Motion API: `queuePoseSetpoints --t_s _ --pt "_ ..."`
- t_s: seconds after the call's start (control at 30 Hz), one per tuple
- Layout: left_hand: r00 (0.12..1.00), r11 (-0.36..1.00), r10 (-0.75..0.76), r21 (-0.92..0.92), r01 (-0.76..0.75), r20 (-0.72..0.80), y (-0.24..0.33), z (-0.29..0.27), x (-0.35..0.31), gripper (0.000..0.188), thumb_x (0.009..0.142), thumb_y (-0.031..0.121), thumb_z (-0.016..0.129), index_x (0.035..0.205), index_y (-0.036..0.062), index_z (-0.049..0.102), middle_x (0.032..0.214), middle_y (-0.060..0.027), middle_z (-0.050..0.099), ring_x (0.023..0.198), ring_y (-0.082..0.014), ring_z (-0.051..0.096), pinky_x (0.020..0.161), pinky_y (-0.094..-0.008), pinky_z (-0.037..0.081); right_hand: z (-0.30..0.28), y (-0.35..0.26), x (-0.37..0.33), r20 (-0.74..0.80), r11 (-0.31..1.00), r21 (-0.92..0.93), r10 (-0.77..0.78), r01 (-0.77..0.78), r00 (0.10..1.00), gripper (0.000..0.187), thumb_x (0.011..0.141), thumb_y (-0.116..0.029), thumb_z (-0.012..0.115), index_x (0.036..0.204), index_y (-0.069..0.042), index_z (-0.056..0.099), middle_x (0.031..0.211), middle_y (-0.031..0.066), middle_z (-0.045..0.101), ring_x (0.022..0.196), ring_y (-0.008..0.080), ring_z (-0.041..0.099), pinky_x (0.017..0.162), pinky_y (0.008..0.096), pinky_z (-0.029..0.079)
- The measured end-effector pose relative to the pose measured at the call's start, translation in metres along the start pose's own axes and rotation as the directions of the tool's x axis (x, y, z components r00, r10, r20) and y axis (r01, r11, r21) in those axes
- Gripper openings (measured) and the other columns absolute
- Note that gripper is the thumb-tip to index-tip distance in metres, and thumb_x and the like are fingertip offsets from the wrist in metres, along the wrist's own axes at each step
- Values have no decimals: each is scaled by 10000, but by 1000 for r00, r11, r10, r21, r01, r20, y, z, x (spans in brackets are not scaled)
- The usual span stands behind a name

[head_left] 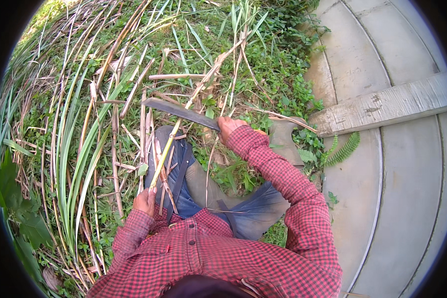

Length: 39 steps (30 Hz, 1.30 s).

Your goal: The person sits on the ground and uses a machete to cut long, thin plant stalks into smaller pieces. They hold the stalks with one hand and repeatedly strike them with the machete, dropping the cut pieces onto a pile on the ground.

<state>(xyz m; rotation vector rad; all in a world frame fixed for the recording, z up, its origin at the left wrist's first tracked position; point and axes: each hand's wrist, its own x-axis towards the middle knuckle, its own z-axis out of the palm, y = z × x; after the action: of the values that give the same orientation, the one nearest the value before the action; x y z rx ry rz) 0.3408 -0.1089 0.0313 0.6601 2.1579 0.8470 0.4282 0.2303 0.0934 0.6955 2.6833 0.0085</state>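
My left hand (145, 201), low at the left by my thigh, is closed round the lower end of a long yellow-green stalk (167, 151). The stalk slants up and away to the right, browner farther up, toward a tuft of narrow green leaves (244, 22). In my right hand (230, 127) is a machete (176, 109), its handle hidden by my fingers. Its dark blade points left and crosses the stalk about midway; I cannot tell if the two touch. Torn dry husk strips (165, 174) hang beside the stalk over my blue trouser leg (184, 198).
Long green leaf blades (79, 164) and dry brown stalks (115, 164) lie at the left. Grey concrete slabs (357, 213) stand at the right, with a pale beam (387, 105) across them. A fern (345, 149) grows at their edge. Weeds and cut pieces cover the ground.
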Motion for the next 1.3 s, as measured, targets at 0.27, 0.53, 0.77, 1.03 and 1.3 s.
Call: queuePoseSetpoints --t_s 0.27,0.53,0.77,1.03,1.3 --pt "996 991 15 132 -4 -84 3 -8 -15 369 894 379 426 910 39 569 701 -252 563 693 -445 550 590 -504 409 3 64 43 -49 961 90 268 -263 962 169 794 -121 525 888 19 537 839 198 598 762 335 615 638 414 517" --pt "1000 993 -31 -113 30 -5 -78 12 17 421 901 389 433 768 6 549 581 -124 533 551 -272 540 515 -361 398 -18 63 -52 49 954 19 298 -299 953 330 780 -185 553 1059 -38 453 869 158 590 759 312 614 679 400 506" --pt "880 624 -111 -657 424 462 -59 -32 39 468 919 451 350 885 20 528 452 -29 424 324 -144 414 310 -253 350 26 160 -235 -337 597 458 802 -658 493 519 711 -218 669 1174 -121 457 905 152 611 813 308 603 717 397 481" --pt "993 898 -22 -434 72 119 -64 -20 78 314 913 328 438 881 35 546 564 -38 511 443 -129 490 435 -231 413 196 35 -403 286 -57 438 955 -897 78 632 733 -288 659 1271 -88 396 1093 218 567 999 363 552 872 417 440" --pt "838 753 521 548 -363 -160 -106 2 87 464 768 163 546 1205 38 453 1188 -222 449 1113 -380 417 961 -458 313 323 -84 -430 174 -93 455 985 -886 -14 631 709 -283 669 1222 -34 399 1045 217 534 972 383 517 842 447 420"
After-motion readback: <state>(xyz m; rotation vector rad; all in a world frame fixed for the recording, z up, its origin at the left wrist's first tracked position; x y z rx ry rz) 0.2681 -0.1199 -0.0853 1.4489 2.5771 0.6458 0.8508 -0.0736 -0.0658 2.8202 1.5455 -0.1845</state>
